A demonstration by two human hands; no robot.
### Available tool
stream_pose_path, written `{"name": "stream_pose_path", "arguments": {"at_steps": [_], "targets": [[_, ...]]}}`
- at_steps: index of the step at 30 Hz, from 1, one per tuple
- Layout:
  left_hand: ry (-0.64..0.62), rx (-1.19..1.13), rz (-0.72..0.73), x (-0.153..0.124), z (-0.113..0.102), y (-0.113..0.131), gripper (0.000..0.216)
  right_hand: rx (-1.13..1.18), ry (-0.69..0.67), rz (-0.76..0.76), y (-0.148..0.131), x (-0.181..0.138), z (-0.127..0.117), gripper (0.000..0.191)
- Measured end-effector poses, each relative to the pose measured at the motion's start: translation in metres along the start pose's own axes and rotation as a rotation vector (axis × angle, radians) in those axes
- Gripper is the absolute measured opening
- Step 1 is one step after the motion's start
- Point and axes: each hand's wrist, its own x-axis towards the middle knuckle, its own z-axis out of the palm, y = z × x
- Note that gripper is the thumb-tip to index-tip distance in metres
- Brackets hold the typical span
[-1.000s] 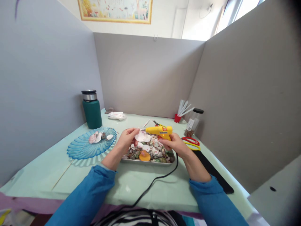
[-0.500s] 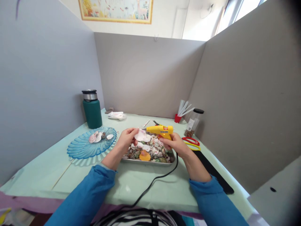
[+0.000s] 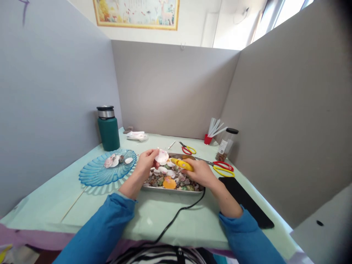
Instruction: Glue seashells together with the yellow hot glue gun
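A pale pink-and-white seashell (image 3: 162, 157) is pinched between the thumb and fingers of my left hand (image 3: 147, 162), above the metal tray's left part. My right hand (image 3: 200, 171) is wrapped round a yellow glue gun (image 3: 183, 164), its nozzle end pointing left toward that shell. From what I see, I cannot tell whether nozzle and shell touch. Below both hands lies the metal tray (image 3: 173, 190), full of mixed shells, with an orange shell (image 3: 169, 182) near its front edge. A black cord (image 3: 178, 212) runs from near my right hand to the table's front edge.
At left, a blue scalloped plate (image 3: 95, 176) holds several shells, before a green bottle (image 3: 108, 130). Red-and-yellow scissors (image 3: 224, 168) and smaller scissors (image 3: 188, 149) lie right of and behind the tray. A jar (image 3: 226, 145), a red cup (image 3: 208, 139) of glue sticks and a black slab (image 3: 244, 201) stand right.
My right hand has turned the glue gun and lowered it toward the tray, so its body now angles down to the right. The left hand has tilted the shell, showing its round face.
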Motion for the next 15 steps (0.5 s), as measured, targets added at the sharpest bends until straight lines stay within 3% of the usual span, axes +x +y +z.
{"name": "stream_pose_path", "arguments": {"at_steps": [3,9,15], "targets": [[-0.004,0.001,-0.010,0.001,0.000,-0.001,0.033,-0.071,-0.052,-0.036,-0.001,-0.001,0.001,0.038],[-0.076,0.020,-0.023,0.000,-0.001,-0.004,0.035,0.072,-0.126,-0.114,0.002,-0.001,-0.007,0.040],[-0.221,0.093,0.035,-0.006,0.002,-0.004,0.035,0.314,0.095,-0.097,-0.014,0.000,-0.006,0.026]]}}
